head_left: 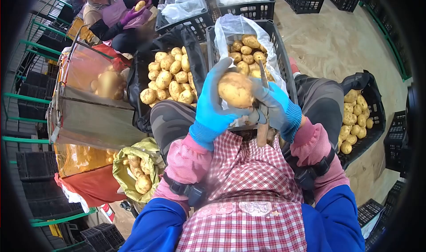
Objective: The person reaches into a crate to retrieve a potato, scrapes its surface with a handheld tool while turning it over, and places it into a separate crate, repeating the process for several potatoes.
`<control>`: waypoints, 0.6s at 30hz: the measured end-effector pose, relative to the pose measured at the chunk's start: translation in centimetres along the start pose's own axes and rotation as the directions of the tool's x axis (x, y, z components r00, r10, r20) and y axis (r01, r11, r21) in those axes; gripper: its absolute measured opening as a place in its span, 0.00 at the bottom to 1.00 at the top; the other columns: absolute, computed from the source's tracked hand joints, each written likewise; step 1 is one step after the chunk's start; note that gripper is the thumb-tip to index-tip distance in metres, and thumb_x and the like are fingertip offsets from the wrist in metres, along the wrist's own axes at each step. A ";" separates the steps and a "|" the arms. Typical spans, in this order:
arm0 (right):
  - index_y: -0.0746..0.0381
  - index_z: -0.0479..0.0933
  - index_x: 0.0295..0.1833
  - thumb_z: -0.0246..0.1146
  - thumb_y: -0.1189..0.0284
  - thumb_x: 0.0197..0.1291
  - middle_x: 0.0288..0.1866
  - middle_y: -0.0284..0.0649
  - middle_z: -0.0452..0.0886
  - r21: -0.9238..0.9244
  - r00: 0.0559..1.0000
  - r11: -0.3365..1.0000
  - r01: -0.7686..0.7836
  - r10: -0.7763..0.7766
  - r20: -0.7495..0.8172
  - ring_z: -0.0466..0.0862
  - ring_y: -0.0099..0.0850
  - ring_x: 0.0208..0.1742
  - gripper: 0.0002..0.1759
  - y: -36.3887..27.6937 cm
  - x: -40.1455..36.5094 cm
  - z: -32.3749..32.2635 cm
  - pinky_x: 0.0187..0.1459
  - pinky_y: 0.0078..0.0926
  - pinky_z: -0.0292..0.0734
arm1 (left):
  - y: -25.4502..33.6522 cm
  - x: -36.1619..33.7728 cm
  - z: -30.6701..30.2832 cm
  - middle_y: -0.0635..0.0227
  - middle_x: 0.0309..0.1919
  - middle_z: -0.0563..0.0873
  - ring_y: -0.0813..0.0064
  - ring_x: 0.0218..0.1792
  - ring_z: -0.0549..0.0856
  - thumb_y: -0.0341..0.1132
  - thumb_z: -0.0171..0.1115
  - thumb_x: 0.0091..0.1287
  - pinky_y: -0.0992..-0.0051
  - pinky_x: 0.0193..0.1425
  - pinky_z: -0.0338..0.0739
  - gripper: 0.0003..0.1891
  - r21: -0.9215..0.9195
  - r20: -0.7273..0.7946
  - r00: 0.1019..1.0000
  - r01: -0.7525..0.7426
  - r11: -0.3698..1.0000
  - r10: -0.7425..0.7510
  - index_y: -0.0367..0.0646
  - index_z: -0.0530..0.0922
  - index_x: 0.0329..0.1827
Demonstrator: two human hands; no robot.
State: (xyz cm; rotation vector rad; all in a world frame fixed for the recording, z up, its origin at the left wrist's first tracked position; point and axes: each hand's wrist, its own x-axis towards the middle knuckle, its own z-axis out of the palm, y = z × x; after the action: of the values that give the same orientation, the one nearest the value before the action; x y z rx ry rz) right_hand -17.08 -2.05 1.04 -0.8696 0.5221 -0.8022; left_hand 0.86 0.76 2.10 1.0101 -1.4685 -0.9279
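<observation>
Apron [248,225], cut off below; gloved hands [211,108] [279,105] partly hide 1 potato [235,90].

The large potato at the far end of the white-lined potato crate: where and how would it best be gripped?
Probably around the middle of the large potato, across its narrower width, coming down from above: it lies lengthwise roughly left to right with its top uncovered, while smaller potatoes crowd its near side.

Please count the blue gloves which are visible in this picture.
2: one on the left hand, which holds a potato, and one on the right hand, which grips a tool. No others show.
</observation>
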 end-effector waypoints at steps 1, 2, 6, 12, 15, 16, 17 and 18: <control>0.63 0.70 0.72 0.64 0.53 0.67 0.48 0.36 0.82 -0.051 0.999 0.998 0.032 -0.031 0.024 0.80 0.20 0.38 0.35 -0.3 0.0 -0.1 0.38 0.17 0.77 | 0.7 0.1 0.4 0.59 0.72 0.70 0.65 0.70 0.73 0.23 0.80 0.39 0.66 0.74 0.72 0.57 -0.228 -0.025 0.997 0.060 0.972 -0.068 0.36 0.59 0.78; 0.62 0.69 0.74 0.65 0.62 0.65 0.50 0.37 0.82 -0.100 0.997 0.993 0.066 -0.062 0.048 0.80 0.20 0.38 0.34 -0.7 0.0 -0.3 0.39 0.17 0.78 | 0.7 0.1 0.2 0.59 0.73 0.69 0.64 0.71 0.72 0.26 0.81 0.40 0.66 0.75 0.70 0.58 -0.258 -0.007 0.996 0.083 0.963 -0.087 0.36 0.58 0.79; 0.62 0.67 0.77 0.62 0.79 0.52 0.60 0.40 0.80 -0.200 0.980 0.960 0.195 -0.197 0.009 0.81 0.21 0.45 0.41 -0.9 -0.1 0.7 0.43 0.17 0.79 | -0.8 0.0 -0.3 0.56 0.73 0.68 0.64 0.72 0.71 0.37 0.82 0.51 0.65 0.75 0.68 0.50 -0.189 0.008 0.996 0.089 0.978 -0.089 0.35 0.62 0.77; 0.65 0.67 0.76 0.71 0.80 0.49 0.68 0.41 0.76 -0.118 0.994 0.987 0.110 -0.109 0.013 0.79 0.28 0.61 0.44 -1.3 -0.8 1.3 0.59 0.24 0.78 | 0.0 -1.0 0.0 0.57 0.62 0.79 0.65 0.64 0.79 0.48 0.68 0.68 0.66 0.69 0.74 0.32 -0.166 -0.151 0.988 0.021 0.986 -0.046 0.33 0.75 0.67; 0.67 0.67 0.75 0.74 0.81 0.46 0.70 0.41 0.75 -0.019 0.987 0.987 0.159 -0.158 0.039 0.76 0.31 0.68 0.46 -0.4 -0.4 1.5 0.68 0.28 0.73 | 0.4 -1.2 -0.3 0.57 0.54 0.85 0.67 0.57 0.84 0.55 0.47 0.80 0.67 0.66 0.77 0.31 -0.160 -0.240 0.961 0.099 0.982 -0.136 0.32 0.78 0.62; 0.67 0.66 0.75 0.74 0.81 0.46 0.70 0.41 0.75 -0.013 0.987 0.988 0.154 -0.154 0.043 0.75 0.31 0.69 0.47 -0.5 -0.4 1.5 0.70 0.29 0.71 | 0.0 -1.2 -0.4 0.58 0.55 0.85 0.68 0.57 0.84 0.53 0.49 0.79 0.68 0.65 0.77 0.29 -0.173 -0.230 0.967 0.071 0.982 -0.110 0.32 0.77 0.63; 0.68 0.66 0.75 0.74 0.82 0.45 0.70 0.41 0.75 -0.007 0.988 0.989 0.148 -0.148 0.046 0.74 0.32 0.71 0.47 -0.5 -0.5 1.5 0.72 0.30 0.69 | -0.9 -1.3 -0.6 0.58 0.56 0.84 0.68 0.57 0.84 0.52 0.51 0.79 0.68 0.65 0.77 0.28 -0.188 -0.220 0.972 0.044 0.981 -0.086 0.32 0.76 0.65; 0.68 0.66 0.75 0.74 0.82 0.45 0.71 0.42 0.75 0.006 0.986 0.987 0.162 -0.162 0.036 0.75 0.32 0.70 0.47 -0.4 -0.4 1.3 0.72 0.30 0.70 | -1.0 -1.2 -0.5 0.59 0.57 0.84 0.68 0.57 0.84 0.50 0.54 0.79 0.69 0.65 0.78 0.27 -0.203 -0.211 0.976 0.017 0.979 -0.061 0.32 0.75 0.66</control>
State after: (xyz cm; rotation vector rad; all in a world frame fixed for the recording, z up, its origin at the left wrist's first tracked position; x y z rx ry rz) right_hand -16.56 -1.26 2.13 -0.9302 0.4220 -0.9334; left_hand 1.53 1.58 0.81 0.9611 -1.1531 -0.9420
